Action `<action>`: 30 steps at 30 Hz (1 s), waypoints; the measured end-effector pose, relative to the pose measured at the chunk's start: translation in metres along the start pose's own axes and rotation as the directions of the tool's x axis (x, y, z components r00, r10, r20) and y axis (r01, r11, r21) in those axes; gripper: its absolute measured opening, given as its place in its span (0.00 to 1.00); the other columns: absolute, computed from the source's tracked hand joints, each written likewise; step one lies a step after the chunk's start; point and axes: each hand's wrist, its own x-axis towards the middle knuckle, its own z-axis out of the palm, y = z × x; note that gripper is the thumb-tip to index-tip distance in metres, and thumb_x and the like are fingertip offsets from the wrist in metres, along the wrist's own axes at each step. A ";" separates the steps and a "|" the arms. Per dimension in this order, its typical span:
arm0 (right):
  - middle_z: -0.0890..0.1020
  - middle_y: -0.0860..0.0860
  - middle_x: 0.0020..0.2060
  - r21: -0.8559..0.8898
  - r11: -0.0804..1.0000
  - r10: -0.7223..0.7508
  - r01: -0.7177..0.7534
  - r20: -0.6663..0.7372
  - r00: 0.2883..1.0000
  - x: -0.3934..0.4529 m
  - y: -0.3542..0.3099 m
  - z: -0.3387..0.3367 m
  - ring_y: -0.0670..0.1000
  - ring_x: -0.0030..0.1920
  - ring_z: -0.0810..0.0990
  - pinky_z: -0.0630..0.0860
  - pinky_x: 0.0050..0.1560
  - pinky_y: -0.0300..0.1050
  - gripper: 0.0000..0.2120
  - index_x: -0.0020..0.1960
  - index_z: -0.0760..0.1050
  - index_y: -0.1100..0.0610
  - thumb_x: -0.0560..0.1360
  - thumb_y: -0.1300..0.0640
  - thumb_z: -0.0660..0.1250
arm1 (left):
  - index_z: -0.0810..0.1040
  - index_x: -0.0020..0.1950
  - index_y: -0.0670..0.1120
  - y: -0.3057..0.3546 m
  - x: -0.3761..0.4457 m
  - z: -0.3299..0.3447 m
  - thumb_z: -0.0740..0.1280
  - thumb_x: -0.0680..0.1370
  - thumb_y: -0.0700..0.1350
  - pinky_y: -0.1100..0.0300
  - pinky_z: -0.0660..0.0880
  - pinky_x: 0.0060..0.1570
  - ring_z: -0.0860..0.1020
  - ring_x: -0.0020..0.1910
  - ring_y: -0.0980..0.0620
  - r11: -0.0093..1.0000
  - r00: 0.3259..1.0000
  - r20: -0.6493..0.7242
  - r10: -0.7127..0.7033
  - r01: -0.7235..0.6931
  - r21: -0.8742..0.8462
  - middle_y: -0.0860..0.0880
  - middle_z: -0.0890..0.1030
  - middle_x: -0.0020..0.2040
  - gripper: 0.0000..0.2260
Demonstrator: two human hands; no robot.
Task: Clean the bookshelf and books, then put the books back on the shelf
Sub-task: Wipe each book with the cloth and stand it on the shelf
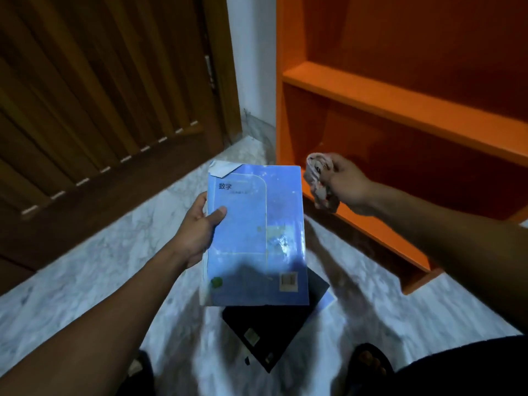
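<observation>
**Book held above floor, cloth beside shelf**

Orange bookshelf [400,104] stands at the floor's right edge. Blue book [257,232] is held over a dark book [274,330] lying on the marble floor [85,281]. Left hand [197,230] grips the blue book's left edge. Right hand [347,181] clutches a crumpled cloth [318,181].

A dark wooden slatted door [94,104] with a metal hinge [209,70] stands at left beside a white wall [251,52], above a pale marbled floor [85,270]; sandalled feet [368,362] show below.
</observation>
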 end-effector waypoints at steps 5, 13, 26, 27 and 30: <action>0.78 0.56 0.40 0.496 0.861 0.105 -0.116 0.050 0.993 -0.047 -0.021 0.033 0.54 0.32 0.75 0.70 0.35 0.43 0.12 0.59 0.77 0.50 0.82 0.60 0.58 | 0.73 0.63 0.52 0.058 -0.033 0.008 0.63 0.83 0.40 0.39 0.81 0.50 0.85 0.51 0.41 0.993 0.997 -0.054 0.055 -0.060 -0.097 0.46 0.85 0.55 0.11; 0.85 0.59 0.55 0.572 0.814 0.143 -0.100 -0.029 0.989 -0.065 -0.051 0.033 0.80 0.49 0.70 0.71 0.56 0.78 0.25 0.71 0.68 0.47 0.76 0.58 0.70 | 0.70 0.70 0.52 0.115 -0.088 0.020 0.62 0.82 0.40 0.36 0.80 0.51 0.83 0.55 0.37 0.983 0.994 0.077 0.072 -0.058 -0.173 0.44 0.83 0.60 0.17; 0.82 0.53 0.53 0.235 0.960 -0.069 0.152 -0.327 0.943 -0.077 -0.072 0.044 0.56 0.48 0.80 0.74 0.42 0.49 0.16 0.69 0.71 0.50 0.82 0.50 0.62 | 0.69 0.71 0.54 0.096 -0.110 -0.003 0.58 0.84 0.39 0.42 0.82 0.51 0.83 0.57 0.40 0.974 0.972 0.071 0.225 -0.222 -0.042 0.46 0.80 0.65 0.18; 0.82 0.52 0.54 0.141 0.965 -0.155 0.223 -0.379 0.912 -0.073 -0.075 0.042 0.54 0.48 0.79 0.73 0.43 0.48 0.15 0.68 0.72 0.49 0.82 0.48 0.61 | 0.69 0.71 0.54 0.097 -0.110 -0.004 0.58 0.84 0.40 0.44 0.83 0.48 0.83 0.56 0.41 0.972 0.969 0.076 0.234 -0.232 -0.036 0.46 0.81 0.65 0.17; 0.79 0.51 0.61 -0.253 0.863 -0.505 0.437 -0.394 0.768 -0.057 -0.095 0.034 0.52 0.60 0.76 0.73 0.57 0.51 0.16 0.68 0.74 0.50 0.82 0.51 0.59 | 0.70 0.70 0.54 0.099 -0.108 -0.004 0.57 0.84 0.41 0.48 0.83 0.46 0.84 0.56 0.43 0.965 0.961 0.088 0.262 -0.261 -0.022 0.48 0.82 0.63 0.15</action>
